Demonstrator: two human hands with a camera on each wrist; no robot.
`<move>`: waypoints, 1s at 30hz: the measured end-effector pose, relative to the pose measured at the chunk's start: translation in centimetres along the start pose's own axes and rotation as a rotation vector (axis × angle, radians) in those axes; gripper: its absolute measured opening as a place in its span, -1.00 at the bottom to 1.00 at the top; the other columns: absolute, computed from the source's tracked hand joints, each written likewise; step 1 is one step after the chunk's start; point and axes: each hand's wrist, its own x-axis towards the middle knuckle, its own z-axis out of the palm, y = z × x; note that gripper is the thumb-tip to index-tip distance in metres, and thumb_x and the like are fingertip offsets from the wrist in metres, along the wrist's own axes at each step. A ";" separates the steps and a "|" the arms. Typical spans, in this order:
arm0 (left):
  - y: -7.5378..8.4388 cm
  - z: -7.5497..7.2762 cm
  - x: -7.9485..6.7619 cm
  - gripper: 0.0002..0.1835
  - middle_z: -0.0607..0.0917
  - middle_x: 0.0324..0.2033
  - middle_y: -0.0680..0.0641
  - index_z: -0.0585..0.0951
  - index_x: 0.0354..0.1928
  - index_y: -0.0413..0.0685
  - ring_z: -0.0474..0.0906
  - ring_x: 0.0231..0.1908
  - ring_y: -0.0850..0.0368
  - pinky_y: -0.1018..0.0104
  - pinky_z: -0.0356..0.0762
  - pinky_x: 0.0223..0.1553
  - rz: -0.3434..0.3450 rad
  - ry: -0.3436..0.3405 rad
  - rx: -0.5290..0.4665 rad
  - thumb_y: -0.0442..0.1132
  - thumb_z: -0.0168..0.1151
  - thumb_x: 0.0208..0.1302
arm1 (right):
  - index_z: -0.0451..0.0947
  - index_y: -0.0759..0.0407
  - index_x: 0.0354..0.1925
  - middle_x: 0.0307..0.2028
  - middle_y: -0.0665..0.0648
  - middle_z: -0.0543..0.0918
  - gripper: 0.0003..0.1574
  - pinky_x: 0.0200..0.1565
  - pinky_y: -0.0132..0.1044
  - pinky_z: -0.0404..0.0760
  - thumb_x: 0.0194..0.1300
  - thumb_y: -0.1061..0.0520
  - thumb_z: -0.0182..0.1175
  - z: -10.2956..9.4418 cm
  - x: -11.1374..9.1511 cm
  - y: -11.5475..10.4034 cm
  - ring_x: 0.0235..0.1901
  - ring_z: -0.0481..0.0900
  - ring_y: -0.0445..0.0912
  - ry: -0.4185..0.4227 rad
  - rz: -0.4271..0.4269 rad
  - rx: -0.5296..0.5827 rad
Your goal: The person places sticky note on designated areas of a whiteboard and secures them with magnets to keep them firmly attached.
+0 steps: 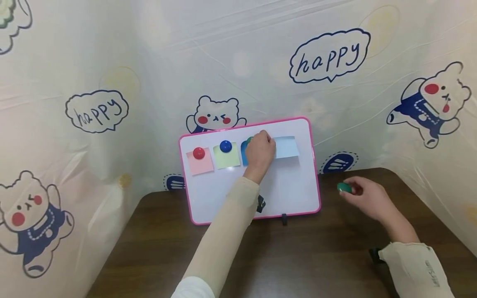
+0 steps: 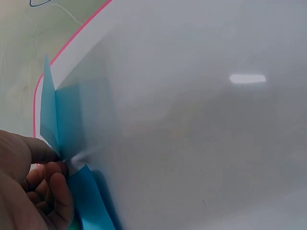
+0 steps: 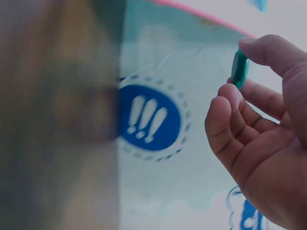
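Observation:
A small whiteboard [image 1: 290, 186] with a pink rim leans upright on the table. My left hand [image 1: 260, 153] is at its upper part, thumb and fingers pinching the left edge of a light blue sticky note [image 1: 287, 147], which stands partly off the surface in the left wrist view. Just left of it is a darker blue sticky note [image 2: 91, 201], mostly covered by that hand in the head view, with a green magnet [image 1: 249, 140] at its top. Right of the board, my right hand [image 1: 369, 198] holds another round green magnet [image 3: 241, 68] between thumb and fingertips, in the air.
Farther left on the board, a red magnet [image 1: 199, 153] sits on a pink note [image 1: 201, 165] and a blue magnet [image 1: 225, 146] on a pale green note [image 1: 228, 160]. A black clip-like foot [image 1: 284, 219] supports the lower rim on the brown table [image 1: 305, 252]. Behind hangs a printed curtain [image 1: 261, 74].

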 end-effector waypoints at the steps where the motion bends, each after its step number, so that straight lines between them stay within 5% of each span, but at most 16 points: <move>1: 0.0 0.0 0.0 -0.80 0.54 -0.53 0.01 0.57 -0.33 -0.06 0.50 -0.48 0.12 0.30 0.46 -0.44 0.002 -0.001 0.000 -0.14 0.17 0.47 | 0.51 0.31 0.13 -0.23 0.18 0.53 -0.44 -0.31 -0.19 0.56 0.37 -0.05 0.33 -0.2 0.4 -0.6 -0.21 0.45 0.08 0.006 -0.002 0.001; 13: 0.2 -0.2 -0.1 -0.81 0.55 -0.52 0.01 0.57 -0.31 -0.07 0.51 -0.46 0.12 0.31 0.48 -0.41 -0.005 -0.014 0.000 -0.15 0.18 0.47 | 0.47 0.27 0.22 -0.12 0.23 0.52 -0.43 -0.16 0.00 0.58 0.38 0.01 0.31 -1.8 4.2 -7.2 -0.12 0.42 0.12 0.046 -0.097 -0.035; 30: 0.4 -0.2 0.0 -0.81 0.59 -0.48 0.00 0.60 -0.23 -0.08 0.55 -0.42 0.12 0.29 0.53 -0.36 -0.020 -0.041 0.017 -0.11 0.19 0.48 | 0.48 0.30 0.24 -0.12 0.28 0.54 -0.40 -0.31 -0.04 0.67 0.31 0.12 0.38 0.0 8.6 -12.0 -0.18 0.52 0.14 0.138 -0.203 -0.071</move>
